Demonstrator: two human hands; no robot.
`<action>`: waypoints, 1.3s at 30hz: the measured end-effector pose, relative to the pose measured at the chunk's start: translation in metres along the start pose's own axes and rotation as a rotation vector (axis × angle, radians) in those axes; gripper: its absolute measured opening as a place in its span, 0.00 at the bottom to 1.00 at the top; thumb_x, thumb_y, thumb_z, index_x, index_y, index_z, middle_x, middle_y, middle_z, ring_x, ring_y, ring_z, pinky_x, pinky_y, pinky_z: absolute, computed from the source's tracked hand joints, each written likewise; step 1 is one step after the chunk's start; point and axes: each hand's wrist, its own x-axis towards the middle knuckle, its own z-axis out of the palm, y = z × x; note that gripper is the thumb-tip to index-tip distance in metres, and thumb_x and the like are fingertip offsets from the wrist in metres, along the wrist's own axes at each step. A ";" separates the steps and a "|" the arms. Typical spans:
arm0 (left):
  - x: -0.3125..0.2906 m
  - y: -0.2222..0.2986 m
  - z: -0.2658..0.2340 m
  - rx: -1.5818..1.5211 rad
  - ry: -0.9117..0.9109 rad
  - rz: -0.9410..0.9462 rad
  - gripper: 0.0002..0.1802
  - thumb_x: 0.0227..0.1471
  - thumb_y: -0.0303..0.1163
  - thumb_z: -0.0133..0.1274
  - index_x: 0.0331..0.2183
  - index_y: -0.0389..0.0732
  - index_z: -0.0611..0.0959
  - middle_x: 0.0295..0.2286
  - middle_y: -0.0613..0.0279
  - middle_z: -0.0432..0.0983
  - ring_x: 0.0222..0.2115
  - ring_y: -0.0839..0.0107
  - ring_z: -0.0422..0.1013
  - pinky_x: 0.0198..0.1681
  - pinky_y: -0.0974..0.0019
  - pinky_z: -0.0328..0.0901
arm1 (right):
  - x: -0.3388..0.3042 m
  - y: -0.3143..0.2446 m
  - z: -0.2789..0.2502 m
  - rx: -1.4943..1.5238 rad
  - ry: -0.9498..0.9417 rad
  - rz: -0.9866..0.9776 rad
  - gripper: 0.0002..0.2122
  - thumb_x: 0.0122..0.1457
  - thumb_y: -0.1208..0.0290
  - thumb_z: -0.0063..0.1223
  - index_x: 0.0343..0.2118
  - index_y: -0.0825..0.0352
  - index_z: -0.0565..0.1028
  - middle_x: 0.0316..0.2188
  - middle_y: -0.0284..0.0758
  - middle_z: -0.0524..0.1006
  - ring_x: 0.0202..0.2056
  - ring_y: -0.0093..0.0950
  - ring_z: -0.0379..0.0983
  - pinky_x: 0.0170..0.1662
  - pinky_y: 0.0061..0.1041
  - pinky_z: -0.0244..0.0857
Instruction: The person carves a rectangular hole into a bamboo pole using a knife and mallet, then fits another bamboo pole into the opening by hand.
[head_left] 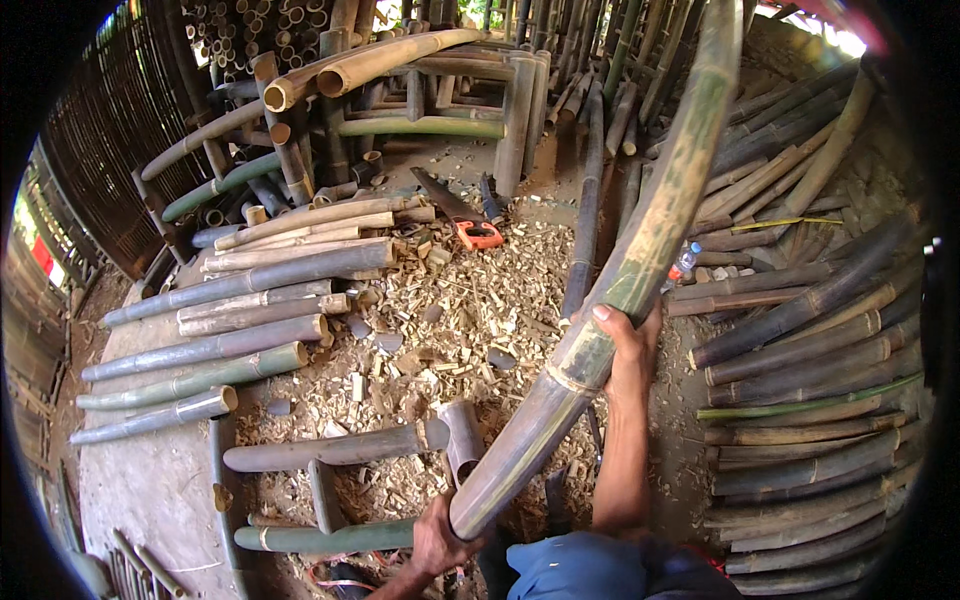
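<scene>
A long, thick bamboo pole (640, 245) slants across the view, from low centre up to the top right; its skin is mottled green, brown and purplish. Around its middle my right hand (630, 350) is closed, the thumb on top and the other fingers mostly hidden behind it. My left hand (440, 538) grips the pole's near end from the left side. Beside that end stands a bamboo frame (340, 447), made of two crossbars, a short upright between them and thicker posts at the sides. One hollow post (462, 440) almost touches the pole.
Bamboo chips (430, 320) litter the ground. A handsaw (478, 232) with an orange handle lies beyond. Cut bamboo lengths (200, 345) lie in a row at left; more poles (820, 465) are piled at right. A bamboo bench frame (430, 125) stands behind, and a plastic bottle (684, 262) near the pole.
</scene>
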 end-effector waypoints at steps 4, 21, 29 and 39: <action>-0.031 0.026 -0.003 -0.039 0.052 -0.159 0.47 0.34 0.46 0.73 0.53 0.30 0.73 0.40 0.39 0.79 0.41 0.48 0.79 0.47 0.52 0.72 | 0.005 0.068 0.001 0.034 -0.032 0.182 0.35 0.46 0.67 0.64 0.58 0.71 0.64 0.41 0.39 0.72 0.40 0.30 0.75 0.46 0.30 0.73; 0.143 0.052 0.033 0.058 0.033 -0.248 0.38 0.38 0.45 0.68 0.43 0.26 0.74 0.29 0.38 0.81 0.28 0.47 0.79 0.34 0.50 0.75 | 0.113 0.202 -0.036 -0.344 -0.050 0.556 0.36 0.53 0.49 0.60 0.63 0.64 0.66 0.57 0.49 0.70 0.61 0.45 0.64 0.58 0.53 0.60; 0.298 -0.011 0.007 -0.334 0.013 -0.223 0.50 0.47 0.47 0.69 0.61 0.34 0.61 0.47 0.38 0.76 0.42 0.52 0.79 0.43 0.47 0.78 | -0.083 0.167 -0.117 -1.337 -0.554 0.496 0.18 0.62 0.54 0.56 0.42 0.67 0.77 0.35 0.47 0.82 0.36 0.46 0.80 0.41 0.43 0.72; 0.099 0.068 0.048 -0.131 -0.117 0.314 0.31 0.46 0.28 0.65 0.54 0.38 0.75 0.49 0.47 0.74 0.50 0.50 0.74 0.57 0.53 0.70 | -0.301 0.184 -0.209 -1.377 -0.779 0.623 0.38 0.53 0.55 0.66 0.60 0.74 0.62 0.46 0.56 0.77 0.46 0.53 0.77 0.49 0.48 0.70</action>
